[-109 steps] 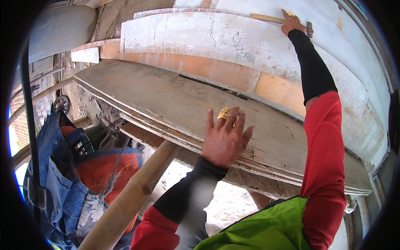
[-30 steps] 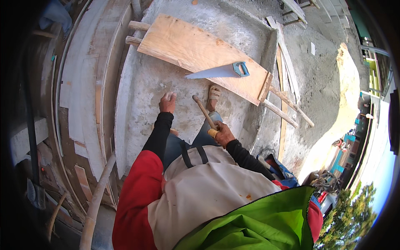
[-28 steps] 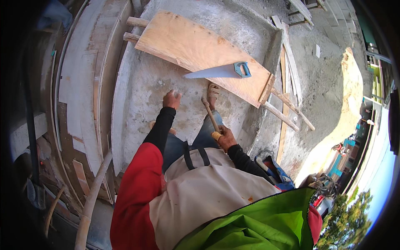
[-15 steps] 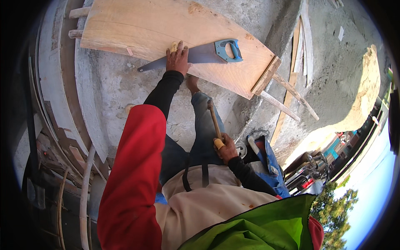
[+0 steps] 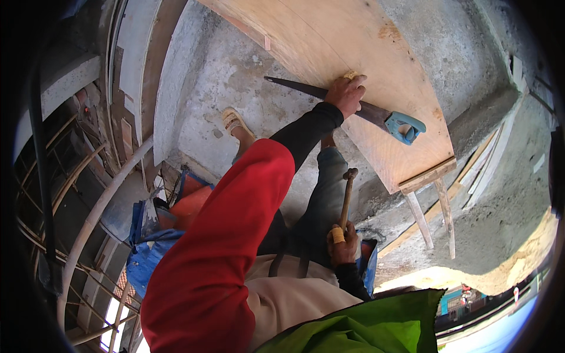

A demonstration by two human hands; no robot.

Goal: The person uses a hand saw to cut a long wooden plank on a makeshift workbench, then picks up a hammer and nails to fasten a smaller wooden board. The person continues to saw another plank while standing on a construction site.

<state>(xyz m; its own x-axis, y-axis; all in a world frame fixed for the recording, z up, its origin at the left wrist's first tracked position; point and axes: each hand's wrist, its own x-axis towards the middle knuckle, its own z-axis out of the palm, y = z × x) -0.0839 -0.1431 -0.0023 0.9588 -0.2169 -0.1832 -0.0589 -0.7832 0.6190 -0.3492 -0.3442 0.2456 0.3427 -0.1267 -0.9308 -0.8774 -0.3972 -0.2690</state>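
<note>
My left hand (image 5: 346,95) lies over the blade of a handsaw (image 5: 406,126), its fingers stretched out toward the plywood panel (image 5: 388,65). Blue-grey is the colour of the saw's handle, which rests on the panel, while the blade's tip sticks out past the panel's near edge. My right hand (image 5: 343,244) is closed around the wooden handle of a hammer (image 5: 347,197), held head-up in front of my leg. Yellowish wraps show on fingers of both hands.
Wooden legs (image 5: 419,220) jut from the panel's right end, beside a cross batten (image 5: 428,175). Concrete floor (image 5: 218,70) lies below, where a sandalled foot (image 5: 235,122) stands. A blue bag (image 5: 154,253) is at my left, near a bent pole (image 5: 100,217) and long boards (image 5: 138,53).
The view has turned, so the panel, saw and hands appear farther right. My left hand stays on the saw blade and my right hand keeps the hammer. The bag and sandalled foot have come into view.
</note>
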